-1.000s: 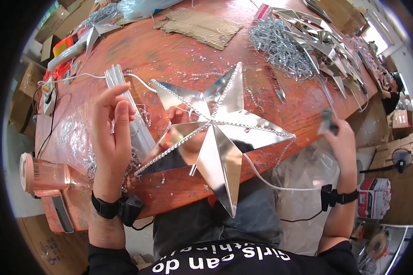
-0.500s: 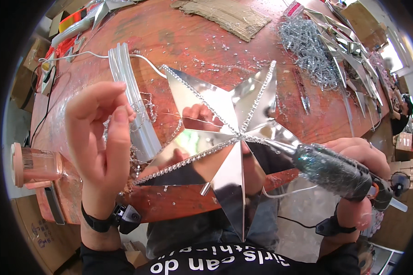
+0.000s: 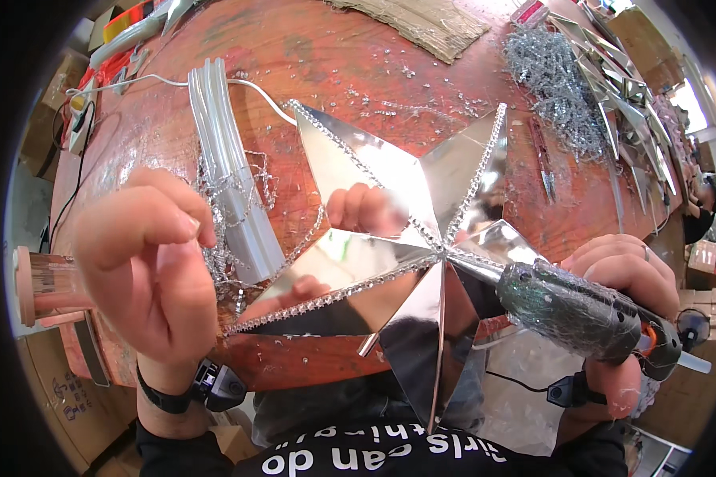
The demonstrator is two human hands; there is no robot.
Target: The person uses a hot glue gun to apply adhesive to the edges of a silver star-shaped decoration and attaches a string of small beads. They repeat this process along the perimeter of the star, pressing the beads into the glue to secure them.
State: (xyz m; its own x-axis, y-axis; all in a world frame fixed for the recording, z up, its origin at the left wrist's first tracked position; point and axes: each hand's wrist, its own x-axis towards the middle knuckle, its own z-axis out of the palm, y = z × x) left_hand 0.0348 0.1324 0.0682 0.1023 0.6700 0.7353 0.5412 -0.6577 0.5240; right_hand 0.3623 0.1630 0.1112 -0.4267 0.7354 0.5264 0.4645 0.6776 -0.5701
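A mirrored silver five-pointed star tilts in front of me over the table's near edge, with rhinestone trim along several of its ridges. My right hand is wrapped round a dark hot glue gun crusted with glue strings. Its nozzle lies along the star's right-hand point, close to the centre. My left hand is raised left of the star, fingers curled and thumb against the forefinger; anything between them is too small to make out. Loose rhinestone chain lies tangled beside that hand.
Clear glue sticks lie bundled behind the left hand, near a white cord. A pink-lidded jar stands at left. Silver tinsel, tweezers and more silver stars lie at far right. Cardboard lies at the back.
My left hand has moved left and nearer, its fingers curling tighter. The star and the glue gun have shifted slightly in view, with the nozzle still beside the star's centre.
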